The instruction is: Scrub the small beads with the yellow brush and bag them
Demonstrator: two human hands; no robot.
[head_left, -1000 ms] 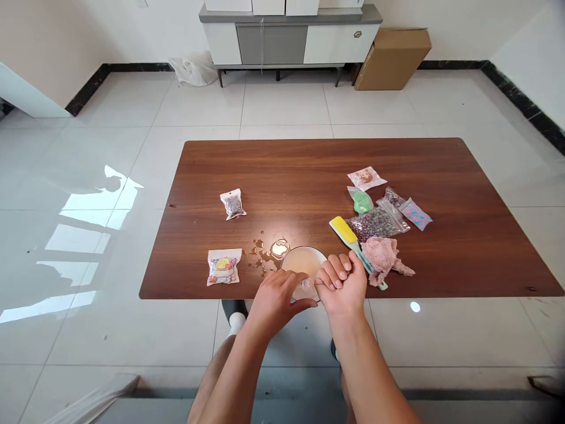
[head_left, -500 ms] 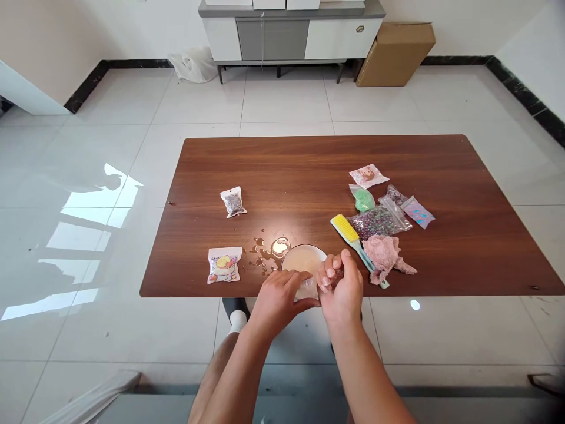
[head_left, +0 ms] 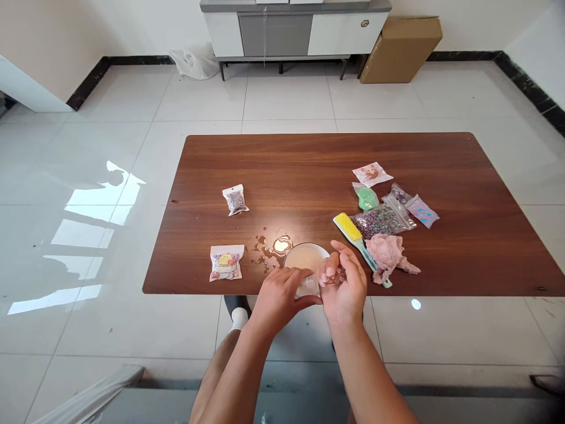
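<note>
Bowl (head_left: 306, 244), white-rimmed and filled with a pale beige mass, sits near the lower edge of a brown wood-grain table (head_left: 282, 176), its near side hidden from my remote view by both hands. Left hand (head_left: 280, 300) curves over a clear plastic piece (head_left: 308, 286) at the bowl's near rim, fingers together and thumb below; the piece is partly covered, its shape is hard to make out, and I cannot tell how firmly it is held. Right hand (head_left: 346, 282) is just to its right, thumb and fingers pressed together on a small glittery clump (head_left: 339, 275), mostly covered and too small to identify. Brown liquid spatter (head_left: 263, 254) lies left of the bowl, with a duck-print packet (head_left: 226, 262) beyond it and a small bag of dark beads (head_left: 235, 200) higher up. Right of the hands: yellow-bristled brush (head_left: 346, 228) with a teal handle, crumpled pink fabric (head_left: 388, 257), a large bag of multicoloured beads (head_left: 380, 221), a green packet (head_left: 365, 198), a pink-print packet (head_left: 372, 174) and an iridescent packet (head_left: 422, 211). Upper frame: white cabinet (head_left: 344, 34), cut off by the top edge, and cardboard box (head_left: 401, 50) beside it.
</note>
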